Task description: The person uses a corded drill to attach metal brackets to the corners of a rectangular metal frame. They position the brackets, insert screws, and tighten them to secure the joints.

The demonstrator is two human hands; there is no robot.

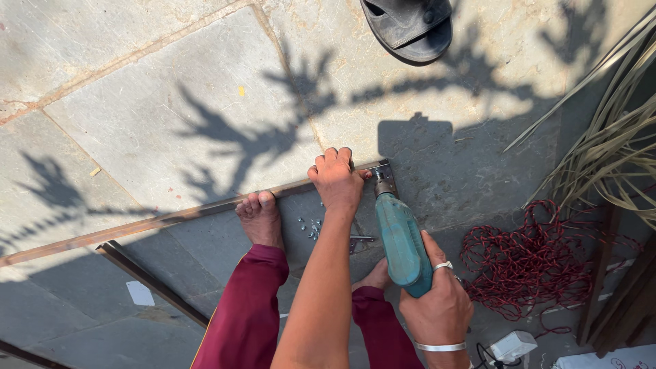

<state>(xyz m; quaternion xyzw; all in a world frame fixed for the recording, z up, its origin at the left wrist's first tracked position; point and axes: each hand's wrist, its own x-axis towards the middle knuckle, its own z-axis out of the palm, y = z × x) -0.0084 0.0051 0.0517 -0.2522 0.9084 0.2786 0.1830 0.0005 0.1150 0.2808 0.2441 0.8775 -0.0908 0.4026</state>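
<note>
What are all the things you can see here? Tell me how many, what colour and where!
Metal bar: one, brown, lying across the stone floor.
Second metal bar: one, dark, lower left.
Drill: one, teal, tip at the first bar's end.
Screws: several, silver, on the floor beside the drill.
Cord: one tangled pile, red, right.
Plug adapter: one, white, bottom right.
Sandal: one, black, top edge.
Dry leaves: a bunch, pale, right edge.
Foot: one bare, pressing on the bar; maroon trouser legs below.
Left hand: pressing the bar's end.
Right hand: gripping the drill, wearing a ring and silver bangle.
</note>
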